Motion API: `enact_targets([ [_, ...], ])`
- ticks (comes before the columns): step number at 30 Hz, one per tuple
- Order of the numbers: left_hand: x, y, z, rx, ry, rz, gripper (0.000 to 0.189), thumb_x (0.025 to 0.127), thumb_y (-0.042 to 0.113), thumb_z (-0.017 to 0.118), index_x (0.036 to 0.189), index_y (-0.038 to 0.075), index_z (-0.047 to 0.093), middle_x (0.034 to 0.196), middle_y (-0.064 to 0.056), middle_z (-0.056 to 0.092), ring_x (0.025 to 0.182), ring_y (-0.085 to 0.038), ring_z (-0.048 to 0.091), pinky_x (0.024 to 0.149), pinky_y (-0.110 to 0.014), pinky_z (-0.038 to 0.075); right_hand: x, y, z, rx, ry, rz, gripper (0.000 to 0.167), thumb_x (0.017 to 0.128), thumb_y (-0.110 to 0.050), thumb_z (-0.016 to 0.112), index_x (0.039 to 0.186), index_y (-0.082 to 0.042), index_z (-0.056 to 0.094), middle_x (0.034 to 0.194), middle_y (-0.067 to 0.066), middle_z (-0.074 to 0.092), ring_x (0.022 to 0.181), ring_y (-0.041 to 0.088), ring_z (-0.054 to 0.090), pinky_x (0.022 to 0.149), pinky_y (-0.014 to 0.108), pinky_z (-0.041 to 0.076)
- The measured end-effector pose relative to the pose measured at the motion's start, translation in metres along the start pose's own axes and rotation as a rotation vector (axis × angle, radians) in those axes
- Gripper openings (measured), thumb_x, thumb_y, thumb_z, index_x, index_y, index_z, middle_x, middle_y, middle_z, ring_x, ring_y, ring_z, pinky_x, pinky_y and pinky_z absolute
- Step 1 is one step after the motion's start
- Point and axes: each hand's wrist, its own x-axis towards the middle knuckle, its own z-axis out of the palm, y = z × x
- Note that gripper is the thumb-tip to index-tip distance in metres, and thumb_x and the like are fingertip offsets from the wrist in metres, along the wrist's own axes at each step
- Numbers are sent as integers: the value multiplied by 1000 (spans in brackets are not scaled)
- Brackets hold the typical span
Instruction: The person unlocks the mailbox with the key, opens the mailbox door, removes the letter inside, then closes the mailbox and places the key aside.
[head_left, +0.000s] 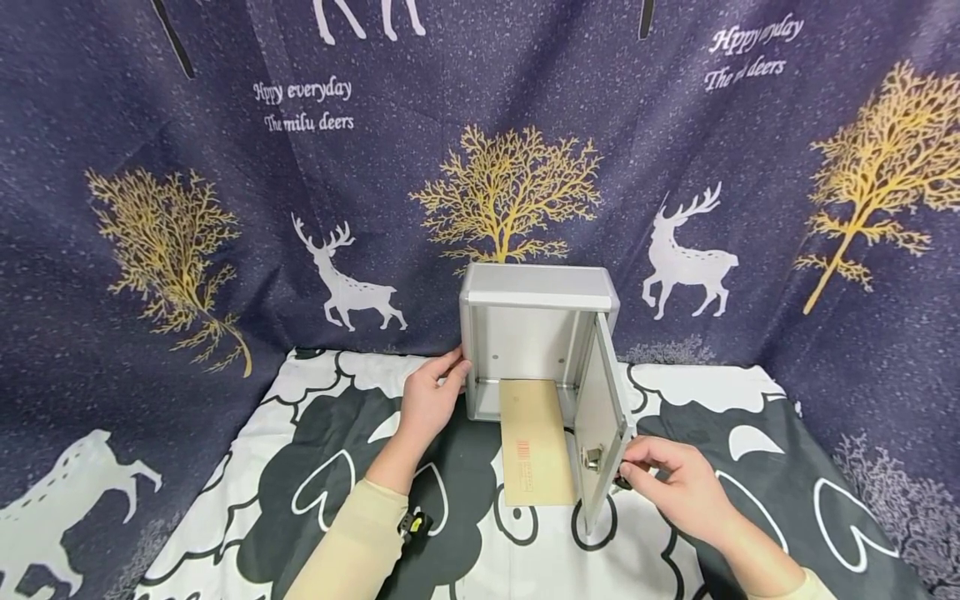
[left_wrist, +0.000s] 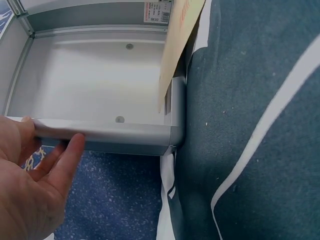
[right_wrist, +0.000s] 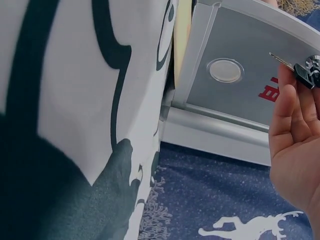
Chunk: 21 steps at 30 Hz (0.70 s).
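Observation:
A silver metal lockbox (head_left: 536, 287) stands upright with its hinged door (head_left: 597, 417) swung out toward the front. My left hand (head_left: 433, 392) rests on the box's left side, fingers along the outside and thumb by the front edge. A brown paper envelope (head_left: 534, 442) leans out over the bottom rim, one end inside the box. My right hand (head_left: 678, 483) is at the door's outer face and pinches a black-headed key (right_wrist: 304, 75) at the lock (right_wrist: 313, 62); its thumb contact is partly hidden. The lock's inner latch (head_left: 592, 458) shows on the door's inside.
The box stands on a black-and-white patterned cloth (head_left: 517, 558). Close behind it hangs a dark blue curtain (head_left: 390, 192) with deer and trees. A printed label (left_wrist: 157, 12) is on the box's inner wall, and a round pale disc (right_wrist: 225, 70) on the door's front.

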Motion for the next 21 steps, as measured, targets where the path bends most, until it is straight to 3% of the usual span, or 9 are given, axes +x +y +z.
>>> enact_targets([
  [11,-1,0,0,3,9,3,36,108,19,79,142,8,77,138,-13,76,114,-32,78,79,-26,68,-3,6,-7,36,-10,-10,48,86,27,73,105,-16,81,106,-4,80,80,10,71,66,24,60],
  [21,-1,0,0,5,4,10,36,108,19,78,142,8,77,138,-13,76,114,-33,77,80,-25,68,-2,6,-13,13,-19,0,50,85,27,74,103,-20,81,98,-7,79,76,9,68,66,24,59],
])
